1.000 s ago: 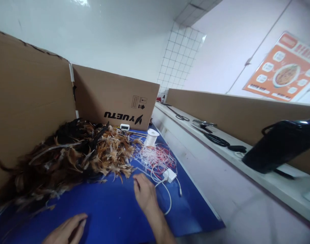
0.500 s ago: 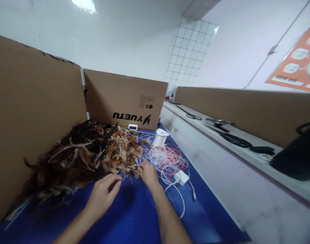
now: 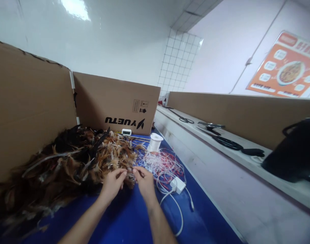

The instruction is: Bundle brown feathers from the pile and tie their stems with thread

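Feathers [image 3: 88, 159] piled on the counter [image 3: 203, 220], cardboard [image 3: 114, 98] behind. Left hand [image 3: 112, 183] and right hand [image 3: 146, 184] at the pile's edge, fingers nearly pinched, can't tell on what. White spool [image 3: 155, 144], tangled strips [image 3: 162, 162], charger [image 3: 178, 185] crowd the right.

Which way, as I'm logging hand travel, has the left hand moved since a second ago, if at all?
Yes: forward and rightward; the left hand is now nearer the YUETU cardboard panel.

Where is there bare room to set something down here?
Bare blue tabletop shows between your left forearm and right forearm, and along the right edge beside the white charger. It's crowded at the feather pile and tangled strips.
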`<state>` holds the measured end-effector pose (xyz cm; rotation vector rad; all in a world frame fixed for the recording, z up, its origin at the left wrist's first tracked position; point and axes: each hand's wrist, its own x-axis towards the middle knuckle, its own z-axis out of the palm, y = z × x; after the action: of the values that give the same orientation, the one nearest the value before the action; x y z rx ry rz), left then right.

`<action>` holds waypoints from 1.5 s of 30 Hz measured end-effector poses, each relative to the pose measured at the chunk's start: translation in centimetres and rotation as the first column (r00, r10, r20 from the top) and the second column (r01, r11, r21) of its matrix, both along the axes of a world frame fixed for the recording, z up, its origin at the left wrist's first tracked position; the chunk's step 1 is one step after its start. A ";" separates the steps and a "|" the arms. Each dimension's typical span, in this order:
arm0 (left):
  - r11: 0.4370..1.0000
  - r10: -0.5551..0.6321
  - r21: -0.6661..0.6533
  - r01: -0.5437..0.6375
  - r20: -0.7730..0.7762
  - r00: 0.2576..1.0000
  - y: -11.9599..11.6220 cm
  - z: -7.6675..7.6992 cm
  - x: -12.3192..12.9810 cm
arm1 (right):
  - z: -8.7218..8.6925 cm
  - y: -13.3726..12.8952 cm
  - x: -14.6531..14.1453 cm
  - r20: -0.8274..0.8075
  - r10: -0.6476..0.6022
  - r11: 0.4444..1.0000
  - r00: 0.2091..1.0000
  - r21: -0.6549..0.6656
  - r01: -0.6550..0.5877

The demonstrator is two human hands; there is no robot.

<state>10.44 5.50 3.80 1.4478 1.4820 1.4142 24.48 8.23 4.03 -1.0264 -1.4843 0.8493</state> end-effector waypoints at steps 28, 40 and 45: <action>0.999 0.022 0.041 -0.034 0.264 0.964 -1.0 -0.5 0.0 | 0.4 -1.6 -1.7 -0.475 0.154 0.860 0.867 -0.368 -0.354; 1.000 -0.003 0.028 -0.007 0.343 0.939 -1.1 -0.4 0.3 | 0.0 -1.4 -1.6 -0.419 0.180 0.849 0.890 -0.391 -0.356; 0.998 0.001 -0.054 0.024 0.426 0.905 -1.3 0.2 0.2 | 0.4 -1.6 -1.3 -0.356 0.192 0.860 0.914 -0.388 -0.331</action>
<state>10.67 4.19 3.97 1.0216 1.2196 1.5464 23.19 6.60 4.42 -0.9648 -1.2018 1.5298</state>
